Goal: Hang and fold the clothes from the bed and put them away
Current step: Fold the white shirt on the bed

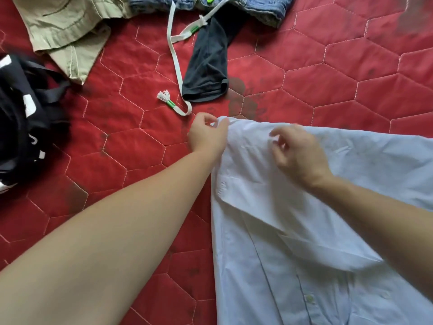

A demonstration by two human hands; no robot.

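Observation:
A pale blue-white button shirt (pixel 304 242) lies on the red quilted bed (pixel 117 141), at the lower right of the head view. My left hand (pixel 207 134) pinches the shirt's far left corner between thumb and fingers. My right hand (pixel 297 151) hovers just above the shirt's far edge with fingers curled and apart; it seems to hold nothing. The shirt's button placket with two buttons shows near the bottom.
Khaki trousers (pixel 63 31) lie at the top left. Denim shorts (pixel 234 5) with a white drawstring (pixel 174 66) and a dark sleeve-like garment (pixel 208 64) lie at the top centre. A black bag with straps (pixel 23 113) sits at the left edge.

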